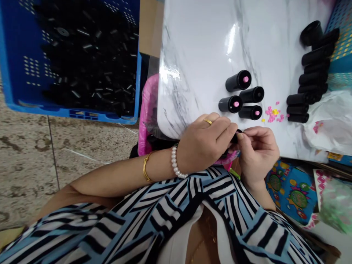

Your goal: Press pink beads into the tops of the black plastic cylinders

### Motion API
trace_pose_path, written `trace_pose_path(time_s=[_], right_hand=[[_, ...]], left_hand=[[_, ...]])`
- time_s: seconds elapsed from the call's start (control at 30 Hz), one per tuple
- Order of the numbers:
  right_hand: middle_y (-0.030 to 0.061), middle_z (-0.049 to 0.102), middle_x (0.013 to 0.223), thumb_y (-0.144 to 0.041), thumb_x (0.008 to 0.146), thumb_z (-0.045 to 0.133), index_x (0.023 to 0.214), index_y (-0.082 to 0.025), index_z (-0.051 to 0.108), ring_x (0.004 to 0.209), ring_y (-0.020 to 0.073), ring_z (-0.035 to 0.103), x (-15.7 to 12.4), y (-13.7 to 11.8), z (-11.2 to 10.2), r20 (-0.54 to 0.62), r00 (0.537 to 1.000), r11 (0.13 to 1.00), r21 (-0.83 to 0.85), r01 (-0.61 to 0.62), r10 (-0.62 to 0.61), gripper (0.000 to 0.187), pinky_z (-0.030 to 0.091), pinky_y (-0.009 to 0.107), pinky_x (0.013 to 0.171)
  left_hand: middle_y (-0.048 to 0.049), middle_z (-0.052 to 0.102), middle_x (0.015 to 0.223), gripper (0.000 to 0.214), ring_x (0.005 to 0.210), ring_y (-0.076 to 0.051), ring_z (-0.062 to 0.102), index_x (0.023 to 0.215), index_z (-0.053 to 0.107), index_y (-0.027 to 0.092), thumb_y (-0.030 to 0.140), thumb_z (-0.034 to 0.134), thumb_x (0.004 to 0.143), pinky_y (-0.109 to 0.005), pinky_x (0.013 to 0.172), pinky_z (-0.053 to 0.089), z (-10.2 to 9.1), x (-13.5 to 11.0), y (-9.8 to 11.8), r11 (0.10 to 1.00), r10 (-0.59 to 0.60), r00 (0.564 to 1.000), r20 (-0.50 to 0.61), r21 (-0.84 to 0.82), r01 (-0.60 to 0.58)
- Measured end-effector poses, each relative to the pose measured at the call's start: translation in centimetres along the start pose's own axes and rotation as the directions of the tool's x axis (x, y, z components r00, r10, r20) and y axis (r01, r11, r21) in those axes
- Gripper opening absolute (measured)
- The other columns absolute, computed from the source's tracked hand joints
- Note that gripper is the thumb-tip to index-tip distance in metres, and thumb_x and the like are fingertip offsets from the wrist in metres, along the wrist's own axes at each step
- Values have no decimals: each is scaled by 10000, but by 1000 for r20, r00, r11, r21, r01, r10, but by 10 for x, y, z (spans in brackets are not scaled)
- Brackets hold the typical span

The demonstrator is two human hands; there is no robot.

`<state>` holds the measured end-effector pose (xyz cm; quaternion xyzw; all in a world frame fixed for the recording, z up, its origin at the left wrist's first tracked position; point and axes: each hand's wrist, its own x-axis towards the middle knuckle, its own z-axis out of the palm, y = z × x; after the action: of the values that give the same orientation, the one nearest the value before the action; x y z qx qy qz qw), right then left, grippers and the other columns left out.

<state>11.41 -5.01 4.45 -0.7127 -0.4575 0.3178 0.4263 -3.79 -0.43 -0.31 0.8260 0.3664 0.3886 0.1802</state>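
My left hand (pixel 205 141), wearing a gold ring, is wrapped round a small black plastic cylinder (pixel 235 138) just off the table's front edge; most of it is hidden by my fingers. Thumb and forefinger of my right hand (pixel 260 152) are pinched together at the cylinder's right end, and what lies between those fingertips is hidden. Beyond my hands stand several black cylinders (pixel 233 82); some have a pink plug (pixel 245 79) in the top, while one top (pixel 258 94) shows only black. Small pink and yellow pieces (pixel 272 114) lie in a loose pile to their right.
A row of black cylinders (pixel 313 79) lines the marbled white table's (pixel 203 44) right side, beside a white plastic bag (pixel 334 128). Left, a blue crate (pixel 70 113) holds many black parts. A pink-lined bin (pixel 145 110) sits under the table edge.
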Motion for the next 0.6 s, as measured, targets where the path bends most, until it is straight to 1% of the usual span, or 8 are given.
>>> trace_pose_path(time_s=[0.07,0.2,0.33,0.4,0.47,0.5,0.57,0.6], right_hand=[[-52,622,642,-280,857,795,831,-240,650,477,101,578,2,-1,-1,48,998,999,13,-52,51,153,520,232,453],[-52,617,620,-258,846,802,811,-235,646,471,106,579,10,1,-10,87,995,999,34,-41,38,162,510,233,445],[-78,558,573,-241,856,782,816,-237,610,457,104,548,20,10,-22,-54,999,983,181,16,-6,177,549,252,482],[-72,588,609,-233,856,779,848,-233,633,496,104,581,20,13,-26,-116,993,978,210,19,6,146,586,257,531],[-19,699,783,-274,876,763,938,-227,682,663,128,691,13,14,-29,-95,991,974,218,-69,91,113,623,263,612],[17,741,917,-306,891,748,1012,-228,702,783,146,730,9,14,-30,-56,987,964,226,-136,153,151,638,272,666],[65,755,1092,-375,915,715,1138,-227,715,904,162,737,-1,14,-33,78,961,923,267,-277,266,267,643,282,731],[71,761,1066,-407,922,700,1147,-218,721,864,156,726,-5,14,-34,160,939,894,294,-339,304,295,636,276,716]], left_hand=[[-99,714,988,217,913,-222,664,1058,658,122,312,560,1022,-366,837,548,0,0,0,1000,-6,1000,5,0,6],[-98,717,987,210,910,-219,669,1070,656,131,302,543,1024,-367,834,549,-1,-1,0,1000,-14,1000,10,-6,14],[-109,716,1101,204,1026,-223,665,1140,643,125,236,550,996,-378,921,540,-4,-1,-4,997,34,999,34,-74,-31],[-96,711,1085,220,1015,-217,657,1157,642,123,222,562,978,-378,926,534,-6,-1,-5,994,42,997,61,-105,-35],[-80,691,986,240,917,-217,641,1153,653,129,281,579,983,-383,864,531,-8,1,-1,997,38,994,106,-70,-31],[-76,674,941,279,867,-218,625,1166,655,129,336,579,995,-386,822,524,-9,4,2,999,47,990,135,-27,-44],[-84,646,896,396,815,-226,600,1215,646,102,434,547,1022,-387,759,501,-8,11,15,991,92,979,183,80,-108],[-89,639,886,435,801,-228,594,1242,635,73,439,523,1036,-382,734,486,-8,16,23,980,125,972,199,131,-153]])
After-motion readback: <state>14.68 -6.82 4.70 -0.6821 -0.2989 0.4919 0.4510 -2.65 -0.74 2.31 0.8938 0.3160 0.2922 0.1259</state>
